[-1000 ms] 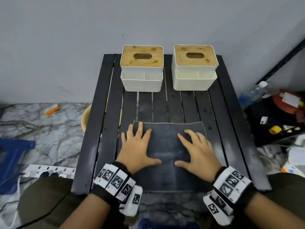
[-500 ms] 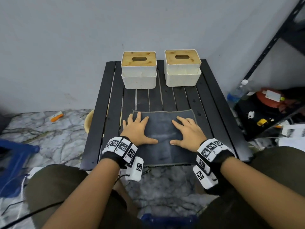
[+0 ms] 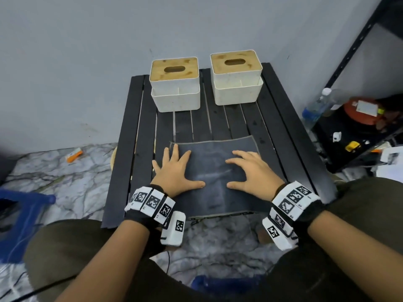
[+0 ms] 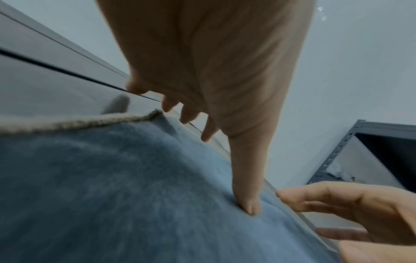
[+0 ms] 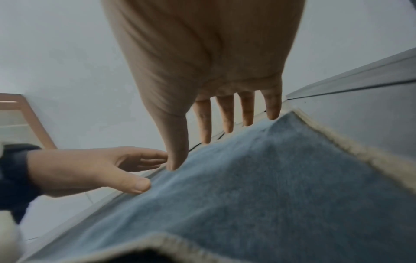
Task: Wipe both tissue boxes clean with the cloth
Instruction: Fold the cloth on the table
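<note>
Two white tissue boxes with wooden lids stand side by side at the far end of the black slatted table (image 3: 281, 136): the left box (image 3: 175, 83) and the right box (image 3: 236, 77). A dark blue-grey cloth (image 3: 214, 177) lies spread flat on the near half of the table. My left hand (image 3: 174, 171) rests flat on the cloth's left part, fingers spread. My right hand (image 3: 254, 171) lies flat on its right part. In the left wrist view the left hand (image 4: 213, 89) presses the cloth (image 4: 112, 186); in the right wrist view the right hand (image 5: 213, 80) rests on the cloth (image 5: 258, 186).
A grey wall stands right behind the boxes. A dark metal shelf (image 3: 357, 136) with a water bottle (image 3: 316, 107) and clutter sits to the right. On the marble floor lie a blue stool (image 3: 21, 214) at left and a small orange item (image 3: 74, 154).
The head view shifted and tilted; the boxes now appear slightly rotated. Both hands stay flat on the cloth in the same places.
</note>
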